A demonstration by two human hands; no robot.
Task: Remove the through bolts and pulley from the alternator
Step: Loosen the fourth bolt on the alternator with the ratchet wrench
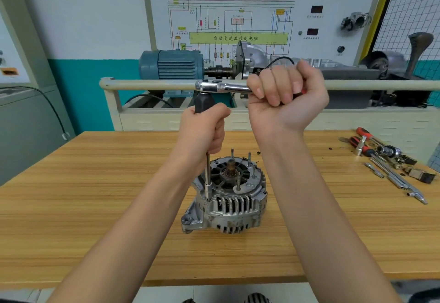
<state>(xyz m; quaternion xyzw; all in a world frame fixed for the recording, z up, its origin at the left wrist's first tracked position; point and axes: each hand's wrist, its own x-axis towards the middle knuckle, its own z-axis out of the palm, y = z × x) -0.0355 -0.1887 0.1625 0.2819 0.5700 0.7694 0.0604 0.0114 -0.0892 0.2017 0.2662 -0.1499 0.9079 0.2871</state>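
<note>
My left hand (204, 129) is wrapped round the black handle of the long driver extension (207, 171), which stands upright with its socket seated on a through bolt at the left rim of the alternator (228, 198); the alternator sits on its pulley end near the middle of the counter (95, 195), open rear face up, shaft stub in the centre and three thin studs standing on its far and right side. My right hand (285, 93) is fisted round the ratchet (221, 87), which lies level on top of the extension, its handle running right. To do this step well, I judge I should keep the left hand pressing straight down so the socket stays square on the bolt head, and swing the ratchet in short level arcs; any tilt of that tall stack could let the socket slip off or tip the alternator, which nothing clamps. I cannot see the pulley from here. As for containers, I see none on the counter: the loose tools (385, 157) at the far right, with red-handled pieces, sockets and bars, lie bare on the wood.
</note>
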